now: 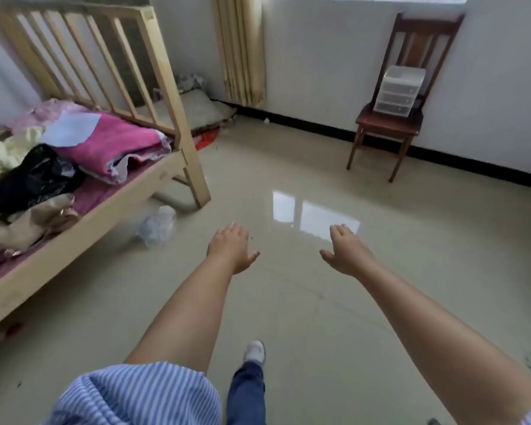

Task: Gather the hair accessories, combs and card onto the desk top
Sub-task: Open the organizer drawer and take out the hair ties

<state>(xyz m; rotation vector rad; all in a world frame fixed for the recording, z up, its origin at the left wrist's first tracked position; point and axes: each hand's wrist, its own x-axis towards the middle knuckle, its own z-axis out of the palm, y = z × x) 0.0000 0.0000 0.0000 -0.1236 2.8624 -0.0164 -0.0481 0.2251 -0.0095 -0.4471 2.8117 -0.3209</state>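
Note:
My left hand point(231, 250) and my right hand point(345, 253) are stretched out in front of me over the tiled floor, palms down, fingers apart, holding nothing. No hair accessory, comb, card or desk shows in the head view. A small white plastic drawer unit point(399, 91) stands on the seat of a dark wooden chair point(387, 121) against the far wall.
A wooden bed point(83, 207) with slatted rails stands at the left, piled with a pink blanket point(117, 142), a black plastic bag point(34, 179) and clothes. A clear plastic jar point(158, 227) lies on the floor by the bed leg. A curtain point(239, 50) hangs at the back.

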